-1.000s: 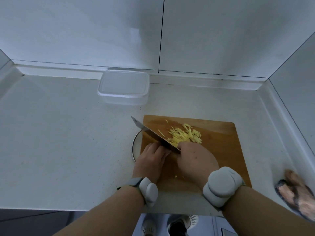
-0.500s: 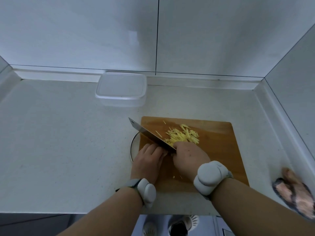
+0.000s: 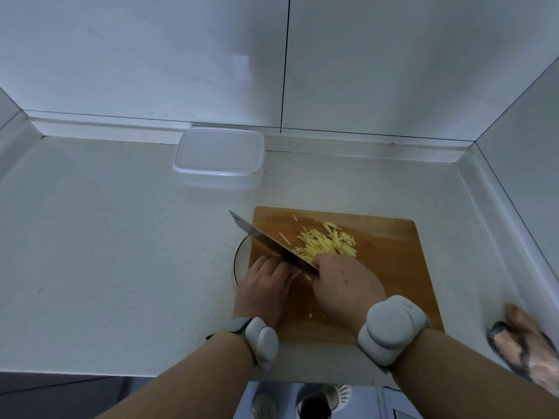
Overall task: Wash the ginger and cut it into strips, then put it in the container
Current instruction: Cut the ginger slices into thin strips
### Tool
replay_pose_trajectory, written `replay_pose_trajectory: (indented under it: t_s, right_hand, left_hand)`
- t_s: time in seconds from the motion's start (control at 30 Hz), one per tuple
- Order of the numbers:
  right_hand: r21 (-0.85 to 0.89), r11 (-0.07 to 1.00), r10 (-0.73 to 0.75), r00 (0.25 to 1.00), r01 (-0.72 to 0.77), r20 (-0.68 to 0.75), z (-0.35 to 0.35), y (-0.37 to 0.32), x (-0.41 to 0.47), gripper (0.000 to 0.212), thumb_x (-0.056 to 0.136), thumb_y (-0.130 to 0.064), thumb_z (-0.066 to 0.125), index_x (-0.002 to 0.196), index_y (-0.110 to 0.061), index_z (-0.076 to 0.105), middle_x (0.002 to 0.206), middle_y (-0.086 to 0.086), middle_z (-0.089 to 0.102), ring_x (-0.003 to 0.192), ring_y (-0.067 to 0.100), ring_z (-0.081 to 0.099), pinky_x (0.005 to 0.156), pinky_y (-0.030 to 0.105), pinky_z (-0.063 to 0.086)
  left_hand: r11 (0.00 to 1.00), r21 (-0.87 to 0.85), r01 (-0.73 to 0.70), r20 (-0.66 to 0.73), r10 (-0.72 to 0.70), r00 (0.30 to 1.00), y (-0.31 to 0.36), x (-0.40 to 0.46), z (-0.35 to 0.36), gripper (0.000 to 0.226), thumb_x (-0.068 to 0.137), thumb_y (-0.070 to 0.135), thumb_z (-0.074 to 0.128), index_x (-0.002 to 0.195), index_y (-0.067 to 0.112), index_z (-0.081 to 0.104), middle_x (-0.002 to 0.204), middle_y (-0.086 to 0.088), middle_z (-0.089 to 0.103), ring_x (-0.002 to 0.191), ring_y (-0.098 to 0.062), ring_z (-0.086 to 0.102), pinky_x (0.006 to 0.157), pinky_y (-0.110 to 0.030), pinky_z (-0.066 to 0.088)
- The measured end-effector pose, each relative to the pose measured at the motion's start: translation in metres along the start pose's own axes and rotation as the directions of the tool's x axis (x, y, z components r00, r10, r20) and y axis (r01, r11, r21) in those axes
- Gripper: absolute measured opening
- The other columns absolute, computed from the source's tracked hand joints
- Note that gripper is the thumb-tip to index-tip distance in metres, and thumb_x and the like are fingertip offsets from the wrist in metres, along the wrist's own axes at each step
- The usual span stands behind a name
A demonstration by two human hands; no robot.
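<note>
A pile of pale yellow ginger strips (image 3: 326, 243) lies on the wooden cutting board (image 3: 390, 267). My right hand (image 3: 344, 285) grips the handle of a cleaver (image 3: 266, 240), whose blade slants across the board's left part, just left of the pile. My left hand (image 3: 263, 285) sits on the blade's left side with bent fingers, tips against the blade, pinning a small ginger piece that is mostly hidden. A clear plastic container (image 3: 219, 158) with its lid on stands at the back by the wall.
A round metal rim (image 3: 239, 258) sticks out from under the board's left edge. A pinkish and dark cloth-like thing (image 3: 526, 343) lies at the counter's right front. Walls close the counter at the back and right; its front edge runs just below my wrists.
Both hands and the cleaver stay at the same spot on the board. The pile of strips looks the same; only the view has shifted slightly.
</note>
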State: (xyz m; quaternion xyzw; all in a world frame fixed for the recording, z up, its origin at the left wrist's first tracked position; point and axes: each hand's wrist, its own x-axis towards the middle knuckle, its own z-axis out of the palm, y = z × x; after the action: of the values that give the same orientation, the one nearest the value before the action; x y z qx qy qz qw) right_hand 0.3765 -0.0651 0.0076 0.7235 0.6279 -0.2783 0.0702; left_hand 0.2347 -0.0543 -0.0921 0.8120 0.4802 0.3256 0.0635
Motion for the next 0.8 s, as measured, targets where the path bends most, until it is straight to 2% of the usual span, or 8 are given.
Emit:
replay_pose_trajectory:
  t_s: [0.17,0.33,0.5,0.7,0.8]
  right_hand:
    - [0.016,1.0,0.008,1.0,-0.009,0.023,0.0052,-0.0044,0.0026,0.018,0.098,-0.011,0.045,0.103,-0.016,0.062,0.091,0.006,0.064,0.08,0.024,0.064,0.072,0.036,0.055]
    - [0.016,1.0,0.005,1.0,-0.005,0.025,-0.0011,-0.0001,0.0046,0.016,0.098,-0.014,0.047,0.097,-0.018,0.062,0.085,0.005,0.063,0.077,0.025,0.064,0.072,0.037,0.056]
    - [0.006,1.0,0.016,0.999,-0.016,0.052,0.0036,-0.0029,0.0042,0.018,0.097,-0.009,0.047,0.102,-0.014,0.063,0.091,0.007,0.065,0.08,0.025,0.064,0.067,0.033,0.052]
    - [0.01,1.0,0.017,0.999,-0.018,0.027,0.0,0.0019,0.001,0.015,0.098,-0.014,0.047,0.098,-0.02,0.061,0.086,0.003,0.062,0.076,0.021,0.062,0.068,0.033,0.054]
    - [0.03,0.999,0.035,0.998,-0.037,0.051,0.0026,-0.0004,0.0013,0.017,0.097,-0.012,0.047,0.102,-0.018,0.063,0.088,0.004,0.064,0.076,0.022,0.063,0.066,0.033,0.053]
  left_hand:
    - [1.0,-0.008,-0.007,-0.011,0.007,1.0,-0.0005,-0.0015,0.0017,0.024,0.09,0.028,0.052,0.084,0.013,0.07,0.082,-0.004,0.065,0.076,-0.022,0.056,0.06,-0.028,0.047]
    - [1.0,-0.01,0.003,-0.011,-0.003,1.0,0.0009,0.0004,-0.0005,0.026,0.09,0.03,0.051,0.083,0.014,0.07,0.082,-0.003,0.066,0.076,-0.022,0.058,0.062,-0.028,0.048]
    - [1.0,-0.009,-0.01,-0.025,0.01,1.0,0.0002,-0.0006,0.0005,0.023,0.089,0.028,0.054,0.082,0.013,0.069,0.082,-0.003,0.066,0.079,-0.019,0.053,0.063,-0.025,0.042]
    - [1.0,0.001,0.012,0.016,-0.012,1.0,0.0012,0.0008,-0.0005,0.029,0.091,0.031,0.05,0.084,0.013,0.071,0.084,-0.004,0.068,0.077,-0.024,0.061,0.062,-0.029,0.049]
    - [1.0,-0.004,-0.001,0.0,0.001,1.0,0.0009,0.0006,-0.0017,0.027,0.091,0.029,0.05,0.082,0.013,0.07,0.082,-0.004,0.066,0.076,-0.023,0.058,0.061,-0.027,0.045]
